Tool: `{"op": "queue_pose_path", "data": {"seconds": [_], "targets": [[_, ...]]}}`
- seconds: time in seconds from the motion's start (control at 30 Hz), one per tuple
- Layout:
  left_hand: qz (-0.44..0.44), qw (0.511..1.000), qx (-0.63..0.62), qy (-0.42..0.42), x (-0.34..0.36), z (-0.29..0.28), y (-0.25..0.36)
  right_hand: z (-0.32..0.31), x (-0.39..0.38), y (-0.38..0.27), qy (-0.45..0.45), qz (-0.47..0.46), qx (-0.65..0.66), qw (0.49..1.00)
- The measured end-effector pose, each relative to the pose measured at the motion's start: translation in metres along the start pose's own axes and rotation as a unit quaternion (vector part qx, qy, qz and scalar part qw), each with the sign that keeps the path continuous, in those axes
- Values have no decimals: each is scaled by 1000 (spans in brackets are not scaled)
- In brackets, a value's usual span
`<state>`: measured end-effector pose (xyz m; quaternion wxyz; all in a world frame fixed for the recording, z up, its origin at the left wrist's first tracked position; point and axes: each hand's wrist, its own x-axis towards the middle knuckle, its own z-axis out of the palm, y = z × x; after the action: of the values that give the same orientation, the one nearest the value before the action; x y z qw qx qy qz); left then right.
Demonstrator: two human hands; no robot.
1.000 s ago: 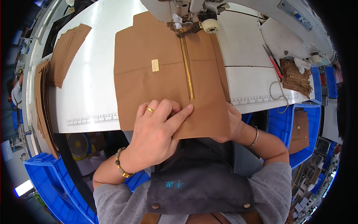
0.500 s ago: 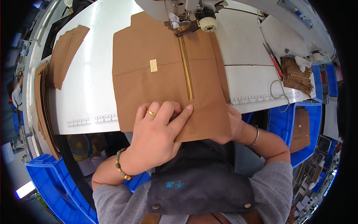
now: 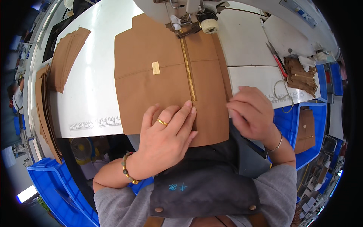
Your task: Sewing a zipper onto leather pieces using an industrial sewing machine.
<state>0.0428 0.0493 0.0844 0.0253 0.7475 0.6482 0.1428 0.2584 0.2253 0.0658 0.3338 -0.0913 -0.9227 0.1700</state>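
Observation:
A brown fabric panel (image 3: 151,89) lies on the white sewing table, its far part under the sewing machine's needle area (image 3: 181,30). A gold metal zipper (image 3: 189,72) runs down it, and a small pale tag (image 3: 155,68) sits left of the zipper. My left hand (image 3: 166,130), open, rests with fingers stretched out on the panel by the zipper's near end. At the panel's right edge is my right hand (image 3: 251,113), its fingers curled closed. Whether they pinch anything is hidden.
Brown fabric pieces (image 3: 72,53) lie at the left, with another stack (image 3: 47,113) over the table's edge. Red-handled scissors (image 3: 279,64), a cord (image 3: 283,96) and a bundle of zipper pieces (image 3: 300,77) lie at right. Blue bins (image 3: 56,189) flank me.
My right hand has come out from beneath the panel's near right corner and risen beside its right edge. My left hand has shifted slightly right, its fingers stretching toward the zipper's end.

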Motion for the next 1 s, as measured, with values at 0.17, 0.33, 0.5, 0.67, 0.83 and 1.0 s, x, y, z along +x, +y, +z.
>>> {"op": "queue_pose_path", "data": {"seconds": [0.17,0.33,0.5,0.67,0.83,1.0], "targets": [[-3,999,38,32,-3,8,3,38,20,-14,-84,-34,14,996],[39,997,10,63,3,8,-13,43,24,-17,-59,-76,0,995],[20,998,-55,29,32,0,-45,45,25,-14,-84,-115,-15,990],[-17,1000,10,1,53,-3,-54,44,26,-14,-102,-137,-23,985],[-20,1000,13,-10,55,-3,-54,27,49,7,-150,-77,13,986],[-27,999,26,-14,54,-2,-51,30,81,39,-189,-65,-40,979]]}}
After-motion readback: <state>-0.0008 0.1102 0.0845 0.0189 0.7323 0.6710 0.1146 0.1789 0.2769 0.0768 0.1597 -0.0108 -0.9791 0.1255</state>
